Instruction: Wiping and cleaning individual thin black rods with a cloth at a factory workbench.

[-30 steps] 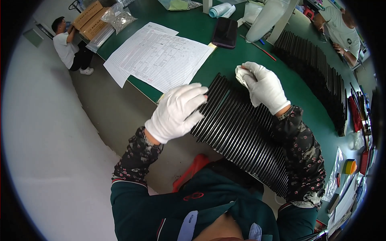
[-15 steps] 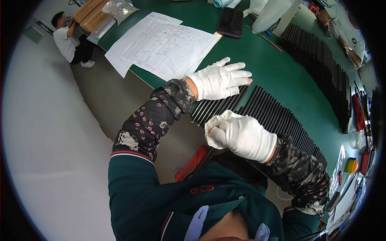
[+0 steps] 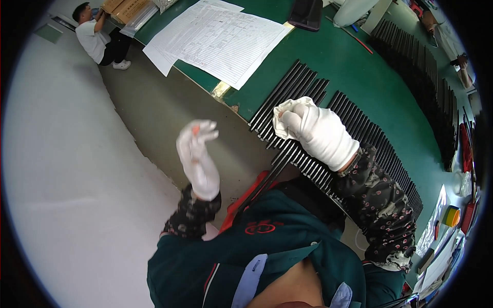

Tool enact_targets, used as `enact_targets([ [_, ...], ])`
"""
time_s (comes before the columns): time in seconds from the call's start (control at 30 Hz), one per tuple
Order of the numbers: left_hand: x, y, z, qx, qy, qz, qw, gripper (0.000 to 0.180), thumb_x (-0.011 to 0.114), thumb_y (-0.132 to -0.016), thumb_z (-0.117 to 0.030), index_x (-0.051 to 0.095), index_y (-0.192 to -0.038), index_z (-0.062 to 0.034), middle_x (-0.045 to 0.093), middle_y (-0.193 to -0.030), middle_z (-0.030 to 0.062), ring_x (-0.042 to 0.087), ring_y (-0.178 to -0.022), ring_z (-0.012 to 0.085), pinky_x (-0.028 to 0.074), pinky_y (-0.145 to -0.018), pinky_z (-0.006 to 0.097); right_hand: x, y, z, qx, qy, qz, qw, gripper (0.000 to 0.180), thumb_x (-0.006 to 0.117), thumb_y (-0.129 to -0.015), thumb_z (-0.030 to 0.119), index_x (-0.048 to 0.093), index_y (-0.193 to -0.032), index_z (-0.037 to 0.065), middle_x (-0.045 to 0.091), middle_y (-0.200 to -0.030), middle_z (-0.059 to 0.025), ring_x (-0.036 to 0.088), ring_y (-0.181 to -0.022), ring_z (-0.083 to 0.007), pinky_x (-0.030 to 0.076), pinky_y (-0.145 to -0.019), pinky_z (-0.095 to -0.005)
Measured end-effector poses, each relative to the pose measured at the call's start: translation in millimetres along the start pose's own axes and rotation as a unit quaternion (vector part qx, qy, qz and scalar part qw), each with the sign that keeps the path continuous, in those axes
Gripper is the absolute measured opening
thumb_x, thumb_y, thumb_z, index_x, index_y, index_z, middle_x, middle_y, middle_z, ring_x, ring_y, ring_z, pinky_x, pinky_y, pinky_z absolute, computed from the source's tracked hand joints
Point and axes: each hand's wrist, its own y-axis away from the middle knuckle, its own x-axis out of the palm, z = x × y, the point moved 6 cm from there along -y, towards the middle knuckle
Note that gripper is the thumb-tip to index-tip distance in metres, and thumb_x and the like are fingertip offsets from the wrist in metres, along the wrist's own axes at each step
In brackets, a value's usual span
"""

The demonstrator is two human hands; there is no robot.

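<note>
Clock positions from the view's centre. Nine o'clock: left hand (image 3: 197,154), gloved, blurred, fingers released and loosely bent, beyond the table edge. Between eleven and twelve: paper sheets (image 3: 221,41). One o'clock: black rods (image 3: 280,91), side by side on the green table (image 3: 321,59). Between two and three: right hand (image 3: 322,132), gloved, fingers clenched around a white cloth (image 3: 279,123), over the rods.

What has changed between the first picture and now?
The left hand left the rods' left end, moving left and toward the body, over the floor. The right hand came left and nearer the body. A gap now shows between the far ends of the leftmost rods and the other rods. Unchanged: right hand's white cloth, papers.
</note>
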Motion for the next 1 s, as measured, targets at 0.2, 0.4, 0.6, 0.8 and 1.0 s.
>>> enact_targets([
  [0.2, 14.0, 95.5, -22.0, 0.072, 0.002, 0.092, 0.993, 0.090, 0.060, -0.078, -0.068, 0.043, -0.136, -0.0018, 0.036, -0.141, 0.0227, 0.031, -0.137, 0.0401, 0.033, -0.106, 0.056, -4.8, 1.2, 2.9, 0.011, 0.028, 0.040, 0.999, 0.023, 0.057, -0.082, 0.010, 0.052, -0.104, 0.006, 0.060, -0.092, -0.0056, 0.064, -0.077, -0.0223, 0.055, -0.054, -0.0323],
  [0.4, 62.7, 69.2, -21.1, 0.085, -0.089, 0.000, 0.992, 0.065, 0.034, -0.097, -0.057, 0.048, -0.129, -0.0024, 0.041, -0.137, 0.0243, 0.037, -0.132, 0.0426, 0.029, -0.109, 0.054, -6.2, 6.8, -23.4, 0.146, -0.264, -0.036, 0.953, 0.025, 0.057, -0.089, 0.012, 0.060, -0.114, 0.011, 0.063, -0.104, -0.0083, 0.064, -0.091, -0.0264, 0.053, -0.076, -0.0362],
  [0.6, 105.4, 27.2, -18.9, 0.248, -0.261, 0.065, 0.931, 0.058, 0.029, -0.099, -0.050, 0.041, -0.134, -0.0042, 0.044, -0.136, 0.0199, 0.036, -0.132, 0.0407, 0.019, -0.111, 0.057, -35.9, 41.8, -91.0, 0.399, -0.376, -0.184, 0.816, 0.032, 0.061, -0.094, 0.024, 0.061, -0.113, -0.001, 0.067, -0.091, -0.0089, 0.064, -0.082, -0.0146, 0.050, -0.077, -0.0260],
  [0.8, 122.4, 3.3, -23.2, 0.225, -0.343, 0.082, 0.908, 0.062, 0.030, -0.098, -0.051, 0.039, -0.134, -0.0028, 0.040, -0.139, 0.0215, 0.033, -0.134, 0.0408, 0.012, -0.112, 0.059, -38.8, 61.0, -97.9, 0.419, -0.346, -0.153, 0.826, 0.035, 0.060, -0.094, 0.023, 0.060, -0.118, -0.002, 0.068, -0.099, -0.0123, 0.064, -0.093, -0.0185, 0.048, -0.088, -0.0268],
  [1.0, 101.3, -32.7, 17.1, 0.100, -0.357, 0.329, 0.869, 0.064, 0.047, -0.093, -0.050, 0.045, -0.132, 0.0006, 0.042, -0.141, 0.0235, 0.039, -0.132, 0.0393, 0.025, -0.112, 0.051, -45.6, 67.3, -102.8, 0.426, -0.310, -0.139, 0.838, 0.034, 0.060, -0.093, 0.022, 0.060, -0.118, -0.002, 0.068, -0.101, -0.0135, 0.064, -0.095, -0.0191, 0.049, -0.088, -0.0278],
])
